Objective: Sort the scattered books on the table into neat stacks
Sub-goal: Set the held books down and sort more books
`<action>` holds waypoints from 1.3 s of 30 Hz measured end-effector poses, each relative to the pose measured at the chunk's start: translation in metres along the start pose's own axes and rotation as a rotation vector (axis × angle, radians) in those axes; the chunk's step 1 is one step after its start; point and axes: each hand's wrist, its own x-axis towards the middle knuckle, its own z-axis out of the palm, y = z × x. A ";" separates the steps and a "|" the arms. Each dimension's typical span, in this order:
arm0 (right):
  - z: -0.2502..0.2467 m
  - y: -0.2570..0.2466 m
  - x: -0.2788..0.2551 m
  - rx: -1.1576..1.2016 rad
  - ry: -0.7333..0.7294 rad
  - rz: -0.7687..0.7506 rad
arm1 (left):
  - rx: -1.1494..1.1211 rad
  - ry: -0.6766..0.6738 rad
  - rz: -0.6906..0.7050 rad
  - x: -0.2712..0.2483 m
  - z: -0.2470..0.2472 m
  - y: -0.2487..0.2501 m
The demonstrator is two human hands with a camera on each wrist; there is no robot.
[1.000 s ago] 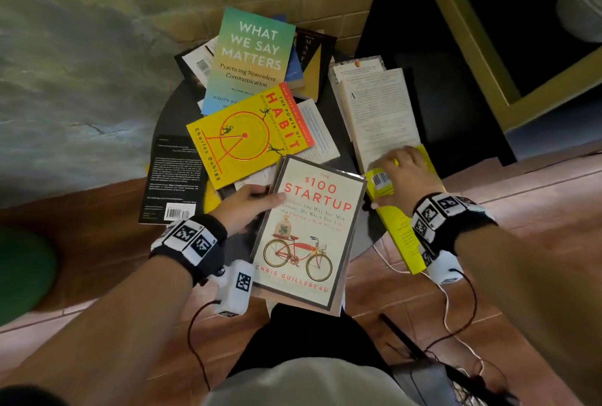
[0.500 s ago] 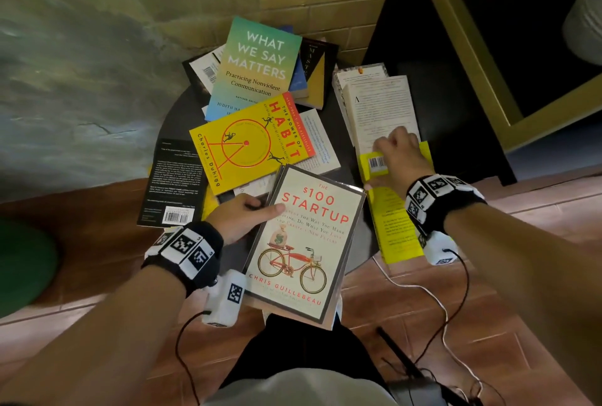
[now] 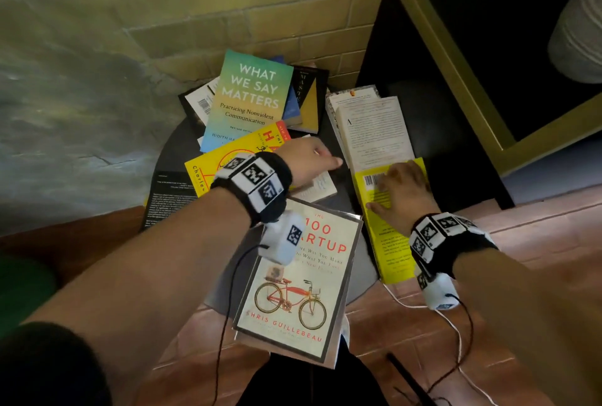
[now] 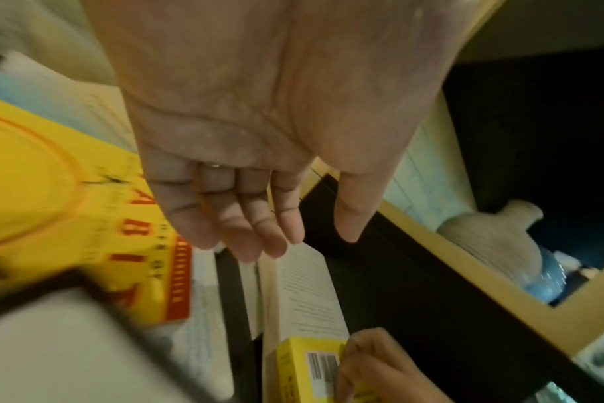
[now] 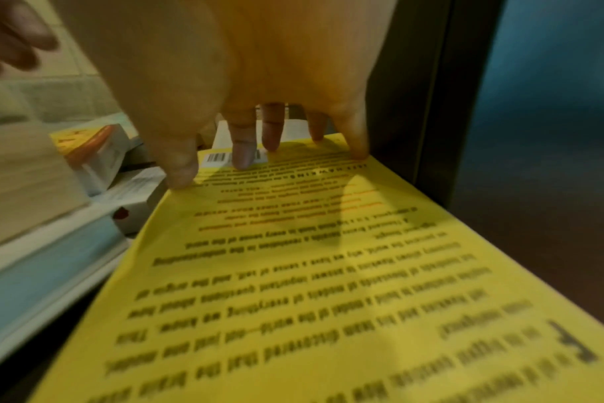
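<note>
My right hand (image 3: 404,192) presses flat on the yellow book (image 3: 387,236), fingers spread. My left hand (image 3: 308,158), at its nine o'clock, is wide, holding nothing.

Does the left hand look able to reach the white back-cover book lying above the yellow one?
Probably yes. The left hand is open and empty, its fingertips close beside the white text-covered book, with nothing between. Only the right hand rests nearby, on the yellow back-cover book.

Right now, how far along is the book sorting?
Barely begun: no neat stack shows yet. The right hand presses flat on the yellow back-cover book overlapping the white text-covered book. The left hand reaches, open and empty. The teal book, yellow Habit book and $100 Startup book lie scattered.
</note>
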 end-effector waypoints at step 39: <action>-0.015 0.019 0.006 0.383 0.101 0.087 | -0.523 -0.185 -0.017 0.070 -0.020 0.020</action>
